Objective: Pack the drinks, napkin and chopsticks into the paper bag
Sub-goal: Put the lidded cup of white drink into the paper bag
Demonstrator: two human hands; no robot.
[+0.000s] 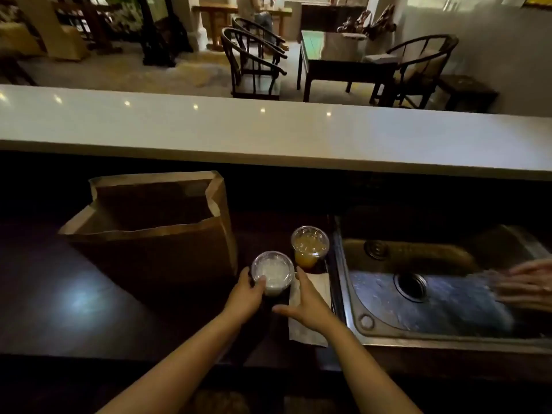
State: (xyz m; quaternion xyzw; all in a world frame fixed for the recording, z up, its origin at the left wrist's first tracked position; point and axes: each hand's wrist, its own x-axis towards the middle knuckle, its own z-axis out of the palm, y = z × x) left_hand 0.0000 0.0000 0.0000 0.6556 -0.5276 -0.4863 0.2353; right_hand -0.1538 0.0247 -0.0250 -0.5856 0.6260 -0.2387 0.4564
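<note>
A brown paper bag [155,234] stands open on the dark counter at the left. Just right of it is a clear lidded cup of white drink [272,271]. My left hand [246,295] grips its left side, thumb on the lid's edge. My right hand [307,306] is spread beside the cup's right side, fingers apart, resting over a white napkin [304,333]. Whether it touches the cup I cannot tell. Behind stands a second lidded cup with an orange drink [309,246]. I see no chopsticks.
A steel sink [424,294] lies right of the cups, with another person's blurred hands [525,283] over its right end. A white raised counter ledge [268,132] runs across behind the bag. Chairs and a table stand beyond it.
</note>
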